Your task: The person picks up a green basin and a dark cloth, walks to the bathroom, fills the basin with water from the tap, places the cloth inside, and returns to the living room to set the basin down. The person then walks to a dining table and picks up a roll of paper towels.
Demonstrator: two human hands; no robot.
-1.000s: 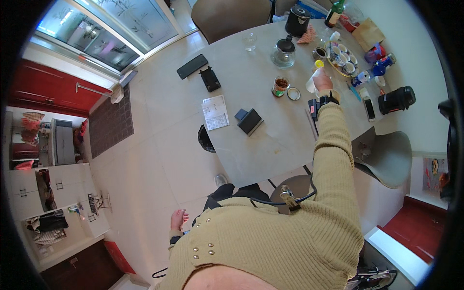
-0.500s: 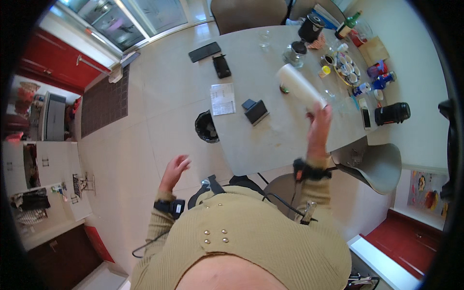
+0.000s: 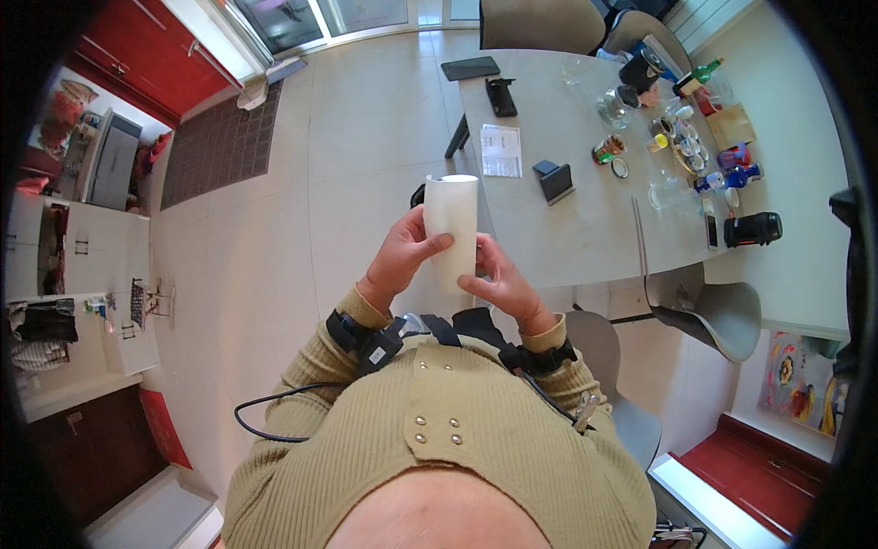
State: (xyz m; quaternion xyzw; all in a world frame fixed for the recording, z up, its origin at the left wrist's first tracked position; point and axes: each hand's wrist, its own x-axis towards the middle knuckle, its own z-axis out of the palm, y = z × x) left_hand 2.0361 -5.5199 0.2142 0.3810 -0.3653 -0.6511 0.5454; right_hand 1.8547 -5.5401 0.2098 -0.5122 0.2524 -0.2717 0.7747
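A white paper towel roll is held upright-looking in front of my body, just off the table's near left edge. My left hand closes round its left side, thumb laid across the front. Lower down on the right, my right hand grips it, with the thumb on the front near the bottom end. A loose sheet edge shows at the roll's upper left. Some fingers of both hands are hidden behind it. Nearest on the table are a dark stand and a printed sheet.
The grey table carries an open jar with its lid beside it, a glass pitcher, a tray of cups and a black thermos. A grey chair stands at the right. Behind the roll, a black bin partly shows.
The paper towel roll has come from over the table, in my right hand, to in front of my body. My left hand has moved up and taken hold of it too.
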